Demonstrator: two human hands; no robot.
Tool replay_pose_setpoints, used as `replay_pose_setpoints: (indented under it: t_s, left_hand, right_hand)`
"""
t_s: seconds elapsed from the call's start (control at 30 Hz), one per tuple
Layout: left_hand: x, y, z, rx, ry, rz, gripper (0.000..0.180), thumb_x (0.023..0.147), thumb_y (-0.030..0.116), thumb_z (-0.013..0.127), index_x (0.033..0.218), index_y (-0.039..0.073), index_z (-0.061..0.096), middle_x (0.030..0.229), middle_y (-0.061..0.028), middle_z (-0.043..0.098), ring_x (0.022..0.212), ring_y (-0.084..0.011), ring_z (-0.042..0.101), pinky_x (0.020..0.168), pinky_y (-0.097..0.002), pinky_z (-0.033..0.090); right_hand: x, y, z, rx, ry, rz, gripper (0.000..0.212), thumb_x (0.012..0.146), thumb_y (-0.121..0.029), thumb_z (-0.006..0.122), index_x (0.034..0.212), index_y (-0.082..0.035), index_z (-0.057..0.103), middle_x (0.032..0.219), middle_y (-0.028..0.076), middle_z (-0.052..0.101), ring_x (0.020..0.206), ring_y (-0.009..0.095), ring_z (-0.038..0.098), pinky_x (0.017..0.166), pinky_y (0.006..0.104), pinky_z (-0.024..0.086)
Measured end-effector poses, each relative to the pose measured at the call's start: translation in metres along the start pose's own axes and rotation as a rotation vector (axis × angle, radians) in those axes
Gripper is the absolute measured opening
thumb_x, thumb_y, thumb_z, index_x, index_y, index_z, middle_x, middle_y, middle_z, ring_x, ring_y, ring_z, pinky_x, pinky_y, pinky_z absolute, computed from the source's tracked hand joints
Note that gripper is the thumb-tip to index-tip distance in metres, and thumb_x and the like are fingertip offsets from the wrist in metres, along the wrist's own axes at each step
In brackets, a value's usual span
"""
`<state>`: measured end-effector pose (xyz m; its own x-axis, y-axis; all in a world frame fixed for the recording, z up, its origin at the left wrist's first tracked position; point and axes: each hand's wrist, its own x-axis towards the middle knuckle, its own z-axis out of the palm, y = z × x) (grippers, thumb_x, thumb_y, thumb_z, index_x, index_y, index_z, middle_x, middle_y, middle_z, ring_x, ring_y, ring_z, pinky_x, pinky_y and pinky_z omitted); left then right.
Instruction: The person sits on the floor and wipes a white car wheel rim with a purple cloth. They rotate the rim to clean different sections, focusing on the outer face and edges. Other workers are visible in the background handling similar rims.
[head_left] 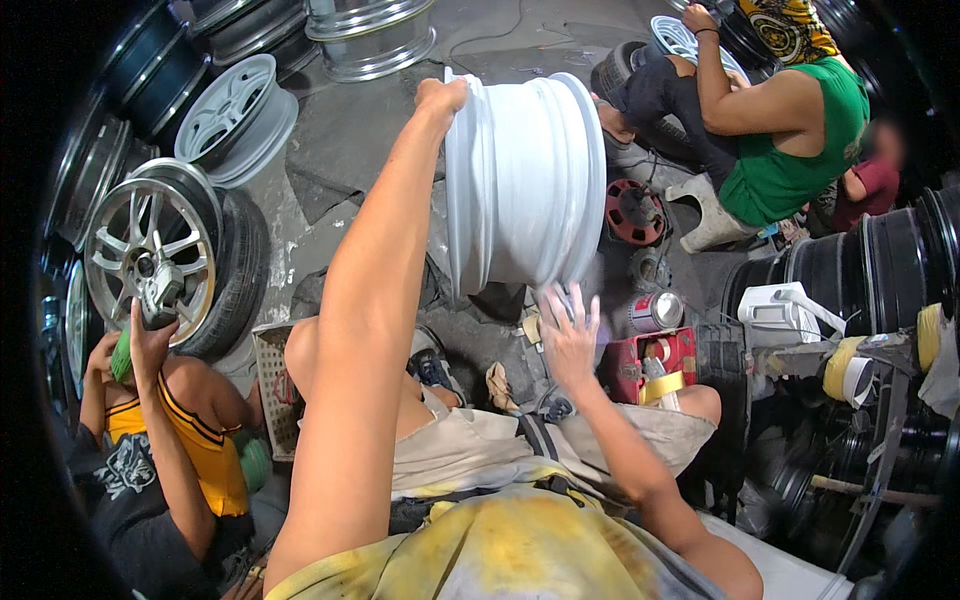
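Note:
A pale grey-white wheel rim (520, 180) stands in front of me on its tread, its barrel facing me. My left hand (442, 96) is closed over the top left edge of it, with the arm stretched far forward. By the rim's lower right edge is my right hand (570, 338), its fingers stretched out and spread, slightly smeared. Whether its fingertips touch the rim cannot be made out. A small yellowish piece (532, 326) shows beside that hand; I cannot tell whether it lies behind or is touched.
A paint can (655, 312) and a red box (650, 365) stand right of my hand. One person in green (800, 140) sits at the far right; another in yellow (180, 450) works at a spoked wheel (150, 250) on the left. A plastic crate (272, 385) stands beside my left knee.

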<state>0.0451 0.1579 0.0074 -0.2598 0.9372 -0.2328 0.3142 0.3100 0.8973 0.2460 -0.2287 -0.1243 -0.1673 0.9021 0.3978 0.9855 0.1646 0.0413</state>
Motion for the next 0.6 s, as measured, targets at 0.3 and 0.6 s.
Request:
replay_pose_setpoints:
  t_s: [0.3,0.6]
  left_hand:
    - [-0.017,-0.025,0.001,-0.101,0.09,0.071,0.061,0.093,0.032,0.066,0.124,-0.02,0.059,0.125,-0.0327,0.065,0.117,-0.0366,0.066,0.098,-0.0409,0.05]
    - [-0.062,-0.017,-0.006,-0.024,0.099,0.135,0.049,0.097,0.031,0.06,0.112,-0.015,0.066,0.118,-0.0344,0.067,0.116,-0.0455,0.065,0.101,-0.0475,0.05]
  right_hand:
    - [0.119,0.042,-0.042,0.265,0.329,-0.091,0.034,0.096,-0.01,0.06,0.128,0.0,0.067,0.138,0.013,0.059,0.137,0.034,0.049,0.116,0.0529,0.036]
    - [0.286,0.042,-0.029,0.036,0.23,-0.117,0.034,0.1,-0.028,0.056,0.125,-0.012,0.071,0.138,0.005,0.062,0.145,0.032,0.038,0.119,0.0554,0.027]
